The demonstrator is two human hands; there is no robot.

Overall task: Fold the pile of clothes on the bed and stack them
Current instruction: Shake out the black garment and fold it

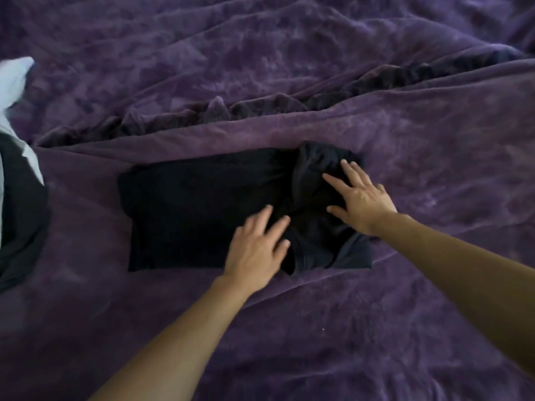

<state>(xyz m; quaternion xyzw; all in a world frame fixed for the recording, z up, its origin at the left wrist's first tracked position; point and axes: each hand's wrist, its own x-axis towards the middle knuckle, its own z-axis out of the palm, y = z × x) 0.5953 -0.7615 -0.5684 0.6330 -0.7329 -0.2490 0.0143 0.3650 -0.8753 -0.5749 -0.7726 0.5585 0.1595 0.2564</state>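
Black folded garment (188,212) lies flat, a rough rectangle, on the rumpled purple plush blanket (434,169) that covers the bed. Its right end is bunched and creased, with loose folds piled up; its left part is smooth. Left hand (257,250) rests on the garment's near edge towards the middle, fingers straight and spread, slightly blurred. Right hand (359,201) lies flat on the bunched right end, fingers wide and holding nothing. Well to the left of the garment, at the frame edge, a second dark garment (23,227) lies partly under a crumpled white cloth (14,79). Behind the garment a deep ridge of blanket runs across.
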